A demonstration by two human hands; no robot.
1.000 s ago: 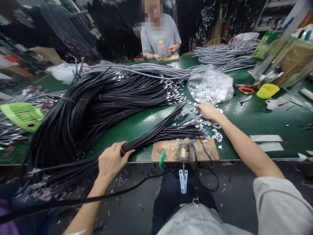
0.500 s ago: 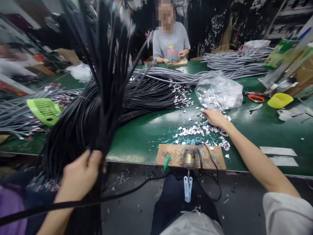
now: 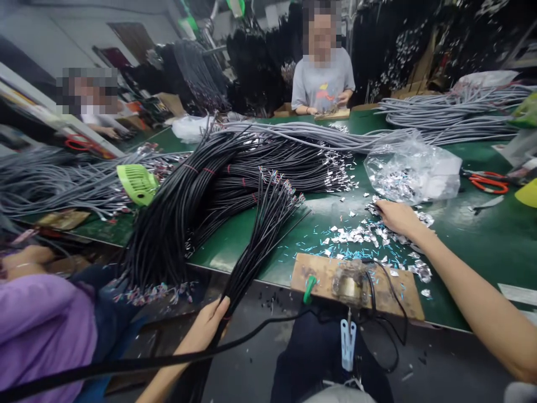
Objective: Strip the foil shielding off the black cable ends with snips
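My left hand (image 3: 210, 320) is wrapped around a bundle of black cables (image 3: 255, 240) below the table's front edge. The bundle leans to the right over the edge, its stripped ends with coloured wires lying on the green table (image 3: 226, 229). At the scattered foil scraps (image 3: 356, 236), my right hand (image 3: 396, 217) rests with its fingers drawn together. Whatever its fingertips may hold is hidden. Just behind that hand lies a clear plastic bag (image 3: 436, 168) with foil bits in it. Blue wire offcuts (image 3: 356, 253) are strewn in front.
A larger pile of black cables (image 3: 168, 224) hangs over the edge at left, beside a green fan (image 3: 137, 183). A wooden board (image 3: 321, 274) with a metal device sits at the front edge. Orange-handled scissors (image 3: 489, 182) lie right. Co-workers sit opposite and at left.
The cable bundle in my left hand has swung down from upright, so its far ends now lie on the table. My right hand stays by the foil scraps. The view has turned left.
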